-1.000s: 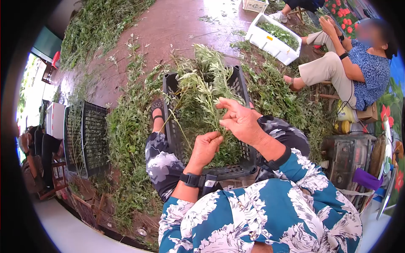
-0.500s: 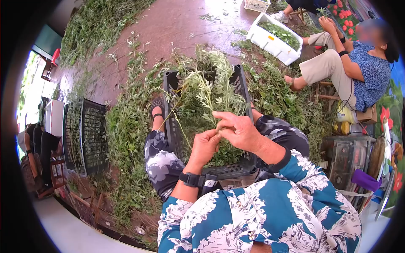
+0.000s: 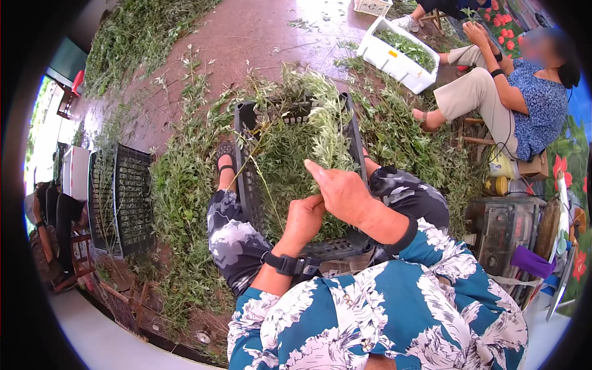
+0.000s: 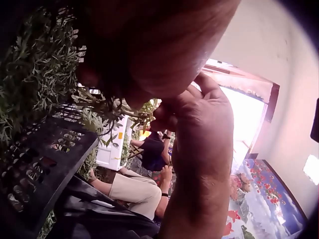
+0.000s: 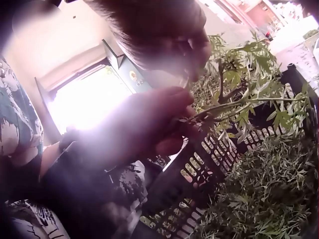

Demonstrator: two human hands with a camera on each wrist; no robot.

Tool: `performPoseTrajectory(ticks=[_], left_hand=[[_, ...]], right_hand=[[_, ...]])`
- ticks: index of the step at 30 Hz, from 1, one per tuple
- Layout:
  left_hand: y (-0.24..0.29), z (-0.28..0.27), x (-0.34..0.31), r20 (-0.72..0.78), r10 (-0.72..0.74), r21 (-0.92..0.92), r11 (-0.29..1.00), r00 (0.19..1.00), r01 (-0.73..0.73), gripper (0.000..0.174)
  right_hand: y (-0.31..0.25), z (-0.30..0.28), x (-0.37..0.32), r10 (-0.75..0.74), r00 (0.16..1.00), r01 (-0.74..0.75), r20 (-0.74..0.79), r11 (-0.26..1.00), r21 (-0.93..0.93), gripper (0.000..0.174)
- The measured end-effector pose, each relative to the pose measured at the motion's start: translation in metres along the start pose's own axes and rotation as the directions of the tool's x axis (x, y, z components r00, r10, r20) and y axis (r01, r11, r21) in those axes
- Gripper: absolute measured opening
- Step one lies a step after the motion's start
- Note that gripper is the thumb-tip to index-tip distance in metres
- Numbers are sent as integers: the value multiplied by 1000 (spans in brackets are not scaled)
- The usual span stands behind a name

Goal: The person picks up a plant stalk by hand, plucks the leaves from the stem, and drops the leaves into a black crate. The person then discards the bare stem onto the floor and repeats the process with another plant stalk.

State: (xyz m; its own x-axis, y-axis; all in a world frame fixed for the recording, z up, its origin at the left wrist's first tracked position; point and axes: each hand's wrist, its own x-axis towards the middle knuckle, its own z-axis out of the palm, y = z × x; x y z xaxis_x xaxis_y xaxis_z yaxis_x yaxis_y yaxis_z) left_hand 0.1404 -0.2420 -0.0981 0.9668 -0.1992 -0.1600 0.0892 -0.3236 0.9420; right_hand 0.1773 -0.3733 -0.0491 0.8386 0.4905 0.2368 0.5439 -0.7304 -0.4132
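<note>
My left hand (image 3: 303,222) pinches the cut end of a thin leafy stem (image 5: 219,110), whose jagged green leaves spread out over the crate. Right against its fingertips is my right hand (image 3: 348,196), forefinger stretched out in the head view. Thumb and fingertips of the right hand (image 5: 174,42) come together at the stem's base, where a pale bit of stem shows. Below both hands stands a black slatted crate (image 3: 246,194) between the person's knees. Loose green leaves (image 5: 269,194) fill its lower part, and leafy sprigs (image 3: 330,132) lean over its far right side.
Cut leafy plants (image 3: 191,228) heap on the floor on both sides of the crate. At the left stands another black crate (image 3: 137,200). A white bin of leaves (image 3: 394,65) is at the far right, beside a seated person (image 3: 536,105). Clutter (image 3: 509,228) stands at the right.
The leafy top that stood upright above the hands is gone from there in the head view. My right hand has come in against the left, its forefinger now stretched out.
</note>
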Motion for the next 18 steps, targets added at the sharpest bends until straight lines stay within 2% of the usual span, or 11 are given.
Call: performPoseTrajectory(ticks=[5, 8, 9, 10, 12, 13, 15, 16, 18], left_hand=[[-4, -2, 1, -11, -78, -178, 981, 997, 75, 11], [-6, -7, 2, 25, -113, -241, 963, 993, 116, 11], [-4, -7, 2, 37, -140, -278, 949, 989, 145, 11], [-3, -8, 2, 51, -167, -315, 933, 985, 174, 11], [5, -12, 3, 51, -126, -299, 945, 991, 136, 11], [6, -15, 3, 51, -105, -292, 949, 993, 115, 11], [4, -13, 3, 102, -174, -346, 917, 980, 199, 11], [2, -13, 3, 131, -206, -371, 897, 970, 241, 11], [-1, -11, 4, 140, -193, -389, 891, 971, 233, 10]], right_hand=[[-12, 0, -2, -95, 994, 100, -63, 992, 83, 47], [-9, 3, -3, -10, 995, 35, -95, 964, 264, 48], [-7, 3, 0, -14, 990, 68, -143, 923, 379, 46], [-7, 1, 0, 14, 994, 38, -108, 887, 460, 44], [-9, -7, 1, 59, 998, -28, -31, 792, 610, 41], [-10, -10, 3, 79, 995, -26, -53, 757, 653, 39], [-9, -15, 5, 125, 988, -17, -93, 680, 733, 34], [-8, -18, 5, 203, 977, -76, -67, 621, 780, 34], [-3, -24, 6, 352, 936, -180, -2, 483, 857, 33]])
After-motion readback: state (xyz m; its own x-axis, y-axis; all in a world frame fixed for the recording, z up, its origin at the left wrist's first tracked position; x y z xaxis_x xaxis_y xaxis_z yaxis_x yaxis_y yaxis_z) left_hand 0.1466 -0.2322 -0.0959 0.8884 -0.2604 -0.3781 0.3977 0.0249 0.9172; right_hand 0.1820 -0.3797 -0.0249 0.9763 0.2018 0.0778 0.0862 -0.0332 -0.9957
